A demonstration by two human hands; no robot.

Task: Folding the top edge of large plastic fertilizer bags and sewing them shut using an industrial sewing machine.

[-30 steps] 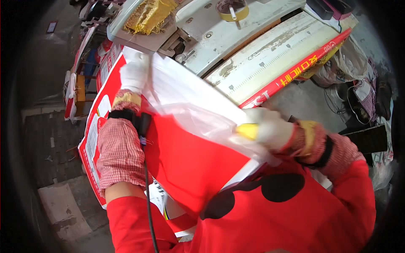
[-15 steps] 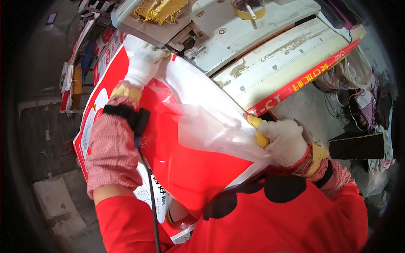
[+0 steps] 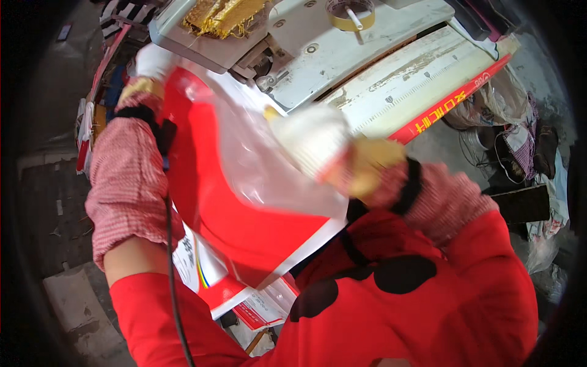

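Note:
A red-and-white plastic sack [image 3: 251, 238] with a translucent liner [image 3: 263, 174] lies slanting across the space before my body. My left hand [image 3: 154, 62], in a white glove, is closed at the sack's far left corner; blur hides its fingertips. My right hand [image 3: 313, 136], gloved in white with yellow fingertips, is over the sack's far edge beside the machine. It is smeared by motion, so its grip does not show. A grey-white sewing machine [image 3: 361, 52] stands beyond the sack.
On the machine lie a frayed yellow pad [image 3: 225, 17] and a tape roll [image 3: 343, 21] with a white stick. A ruler-marked board [image 3: 422, 73] with a red front edge extends right. Clear plastic bags [image 3: 501, 101] lie at right. A black cable [image 3: 173, 287] runs along my left arm.
My left hand has moved left, and the sack's far left part has shifted with it. My right hand has swung left from the sack's right corner toward the machine.

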